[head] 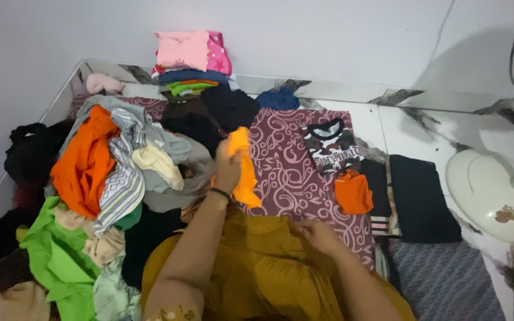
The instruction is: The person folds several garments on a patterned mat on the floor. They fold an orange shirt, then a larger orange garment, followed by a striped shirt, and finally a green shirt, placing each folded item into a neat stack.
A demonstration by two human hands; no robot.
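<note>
The left hand (pixel 227 166) is raised, fingers closed around the top of a small bright-orange cloth garment (pixel 245 169) that hangs down from the grip, over a maroon mat w/ pale swirl pattern (pixel 287 172). A thin dark band sits at that wrist. The right hand (pixel 319 236) is lower, resting at the edge of a mustard-yellow fabric (pixel 257 261) spread across the lap – fingers curled onto the cloth, though whether they actually pinch it can't be told.

To the left of the raised hand lies a big loose heap of mixed clothes (pixel 108 178): orange, grey, striped, cream & bright green pieces tangled together. Far end of the mat, against the white wall, stands a neat stack of folded clothes (pixel 191 62) – pink on top, blue, orange and green below. Right of the hanging garment lie a folded camouflage-print top (pixel 331 148) and, just below it, a folded orange piece (pixel 353 193), both on the mat. Next to those is a folded black garment (pixel 420 196). A white round fan base (pixel 495 196) sits on the marble-look floor at far right.
</note>
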